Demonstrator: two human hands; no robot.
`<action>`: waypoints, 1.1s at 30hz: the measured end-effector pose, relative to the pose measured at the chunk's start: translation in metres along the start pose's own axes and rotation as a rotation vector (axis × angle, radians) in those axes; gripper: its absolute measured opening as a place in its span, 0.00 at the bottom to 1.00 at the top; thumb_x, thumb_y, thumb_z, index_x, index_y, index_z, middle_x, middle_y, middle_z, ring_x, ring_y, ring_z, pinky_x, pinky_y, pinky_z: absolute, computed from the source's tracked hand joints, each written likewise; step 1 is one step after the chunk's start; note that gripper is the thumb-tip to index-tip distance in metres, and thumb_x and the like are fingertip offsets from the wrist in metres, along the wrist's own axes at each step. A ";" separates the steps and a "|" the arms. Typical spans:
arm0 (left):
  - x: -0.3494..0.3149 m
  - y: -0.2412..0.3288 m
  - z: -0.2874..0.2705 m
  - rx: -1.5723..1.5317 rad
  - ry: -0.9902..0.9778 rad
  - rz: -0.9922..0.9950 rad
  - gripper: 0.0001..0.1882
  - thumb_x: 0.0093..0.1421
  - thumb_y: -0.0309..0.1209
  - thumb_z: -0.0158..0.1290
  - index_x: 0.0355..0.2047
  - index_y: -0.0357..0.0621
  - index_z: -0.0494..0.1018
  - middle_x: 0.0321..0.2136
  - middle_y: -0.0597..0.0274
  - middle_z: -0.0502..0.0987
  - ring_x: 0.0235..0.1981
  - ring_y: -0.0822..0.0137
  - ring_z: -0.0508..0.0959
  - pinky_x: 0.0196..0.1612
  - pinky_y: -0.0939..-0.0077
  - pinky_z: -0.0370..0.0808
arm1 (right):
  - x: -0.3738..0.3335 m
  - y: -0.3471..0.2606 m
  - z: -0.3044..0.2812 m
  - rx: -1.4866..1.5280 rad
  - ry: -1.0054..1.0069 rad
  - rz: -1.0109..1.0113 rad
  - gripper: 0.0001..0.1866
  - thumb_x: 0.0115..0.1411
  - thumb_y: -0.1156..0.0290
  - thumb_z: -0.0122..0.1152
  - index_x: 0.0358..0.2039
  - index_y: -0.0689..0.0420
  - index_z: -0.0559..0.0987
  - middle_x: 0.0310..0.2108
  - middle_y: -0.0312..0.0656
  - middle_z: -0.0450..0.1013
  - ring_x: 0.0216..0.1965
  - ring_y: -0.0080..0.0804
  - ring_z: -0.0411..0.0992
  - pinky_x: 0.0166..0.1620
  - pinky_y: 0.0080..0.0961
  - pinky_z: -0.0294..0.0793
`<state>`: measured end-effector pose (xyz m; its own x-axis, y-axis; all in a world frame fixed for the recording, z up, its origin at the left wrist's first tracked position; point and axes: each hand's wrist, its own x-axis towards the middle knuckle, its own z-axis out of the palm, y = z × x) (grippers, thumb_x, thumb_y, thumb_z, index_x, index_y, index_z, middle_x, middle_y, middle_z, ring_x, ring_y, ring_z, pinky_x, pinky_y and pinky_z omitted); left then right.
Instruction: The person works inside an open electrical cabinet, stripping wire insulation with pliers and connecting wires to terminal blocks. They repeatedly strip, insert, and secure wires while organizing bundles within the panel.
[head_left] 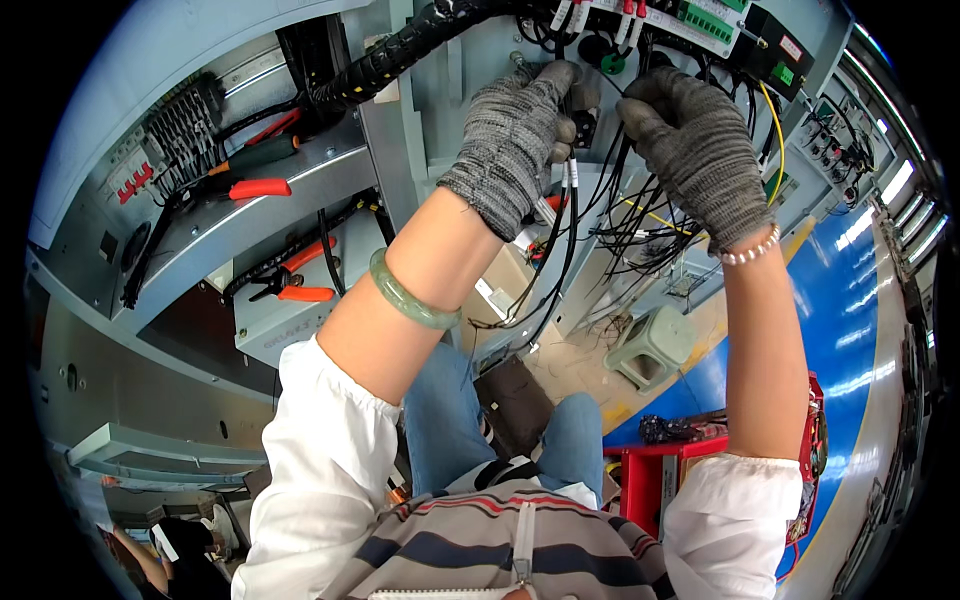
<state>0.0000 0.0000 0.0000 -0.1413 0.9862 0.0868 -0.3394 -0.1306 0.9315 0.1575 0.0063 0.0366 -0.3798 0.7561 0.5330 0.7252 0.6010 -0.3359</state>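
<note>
My left hand (508,145), in a grey knitted glove, has its fingers closed round black wires (572,215) that carry white marker sleeves and hang down below it. To the right, my right hand (700,150), gloved alike, is closed with thumb and forefinger together on a thin black wire. A loose bunch of black wires (640,240) dangles between and below the two hands. Just above them, inside the grey cabinet, are a round green part (612,64) and a green terminal block (708,22). The fingertips partly hide the wire ends.
A thick wrapped cable (400,55) runs along the upper left. Red-handled pliers (260,188) lie on a metal ledge, orange-handled cutters (305,293) lower. A yellow wire (778,130) hangs at right. Below stand a pale green stool (655,345) and a red cart (650,490). Another person (185,550) is at lower left.
</note>
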 end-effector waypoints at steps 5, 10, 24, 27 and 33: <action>-0.007 0.006 0.005 -0.096 0.016 -0.080 0.16 0.57 0.43 0.50 0.28 0.42 0.71 0.11 0.65 0.63 0.10 0.75 0.59 0.11 0.84 0.57 | 0.011 -0.012 0.007 -0.259 0.133 -0.078 0.13 0.56 0.60 0.53 0.32 0.57 0.77 0.28 0.46 0.74 0.32 0.40 0.74 0.38 0.34 0.73; -0.006 0.005 0.000 -0.346 -0.030 -0.123 0.08 0.56 0.33 0.54 0.31 0.43 0.70 0.24 0.65 0.73 0.12 0.81 0.63 0.09 0.90 0.58 | 0.019 -0.026 0.006 -0.380 0.078 -0.060 0.15 0.56 0.58 0.52 0.33 0.57 0.77 0.29 0.49 0.73 0.34 0.43 0.73 0.40 0.36 0.71; -0.012 0.000 0.004 -0.454 -0.114 -0.064 0.06 0.58 0.32 0.51 0.31 0.44 0.69 0.22 0.68 0.71 0.13 0.82 0.64 0.10 0.90 0.60 | 0.024 -0.010 0.011 -0.085 0.047 -0.073 0.15 0.55 0.60 0.53 0.37 0.56 0.78 0.31 0.49 0.74 0.35 0.42 0.73 0.42 0.34 0.71; -0.008 -0.006 0.002 -0.474 -0.162 -0.011 0.06 0.58 0.32 0.51 0.32 0.45 0.68 0.23 0.68 0.72 0.13 0.82 0.64 0.10 0.90 0.60 | 0.023 -0.011 0.011 -0.105 0.061 -0.088 0.14 0.56 0.61 0.53 0.38 0.56 0.77 0.31 0.49 0.74 0.35 0.40 0.73 0.41 0.33 0.72; -0.005 -0.010 0.007 -0.510 -0.116 -0.012 0.05 0.60 0.30 0.47 0.37 0.48 0.68 0.24 0.66 0.73 0.11 0.82 0.59 0.10 0.89 0.54 | 0.012 -0.004 0.016 0.057 0.157 -0.103 0.12 0.57 0.64 0.52 0.37 0.57 0.77 0.27 0.47 0.75 0.30 0.36 0.74 0.36 0.30 0.73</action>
<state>0.0109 -0.0027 -0.0068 -0.0403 0.9889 0.1428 -0.7542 -0.1239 0.6449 0.1408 0.0171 0.0324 -0.3525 0.6431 0.6798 0.6521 0.6898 -0.3144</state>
